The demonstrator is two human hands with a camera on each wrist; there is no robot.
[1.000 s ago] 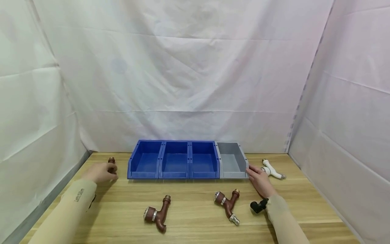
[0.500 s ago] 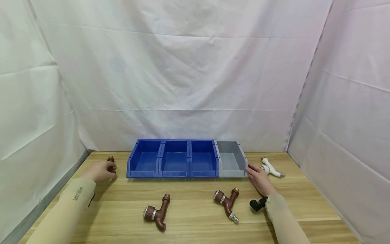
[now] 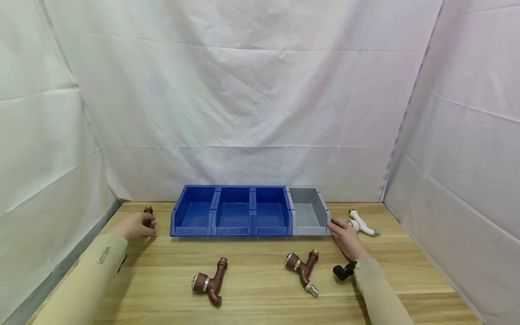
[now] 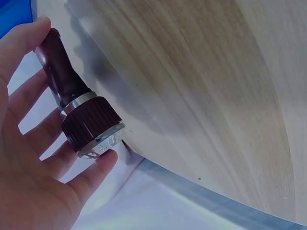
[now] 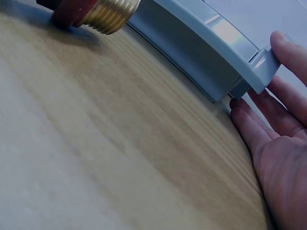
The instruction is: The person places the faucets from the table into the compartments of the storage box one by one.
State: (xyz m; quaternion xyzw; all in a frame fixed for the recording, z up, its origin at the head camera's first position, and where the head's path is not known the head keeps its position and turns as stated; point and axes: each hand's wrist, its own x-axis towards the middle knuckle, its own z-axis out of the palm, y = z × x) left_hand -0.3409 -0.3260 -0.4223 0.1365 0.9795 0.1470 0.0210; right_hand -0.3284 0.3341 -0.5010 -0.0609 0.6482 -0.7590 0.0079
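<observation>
In the left wrist view, a dark red-brown faucet (image 4: 62,72) with a ribbed knob and silver cap lies within my left hand (image 4: 43,139). The thumb is at its narrow end, and the little finger reaches the cap. The head view shows this left hand (image 3: 132,225) at the table's left side, covering most of the faucet. At the right end of the bin row, my right hand (image 3: 345,237) holds the front corner of the grey bin (image 3: 310,230). From the right wrist view, the thumb of my right hand (image 5: 283,158) is against the rim, other fingers lower beside the wall.
Three blue bins (image 3: 231,231) adjoin the grey one. Nearer me lie a brown faucet (image 3: 215,284) and another brown faucet (image 3: 304,271) with a silver spout. A white faucet (image 3: 361,223) is right of my right hand; a black fitting (image 3: 344,271) is by the right sleeve.
Both hands stay essentially in place, the left at the faucet and the right at the grey bin. The head view shifts very slightly.
</observation>
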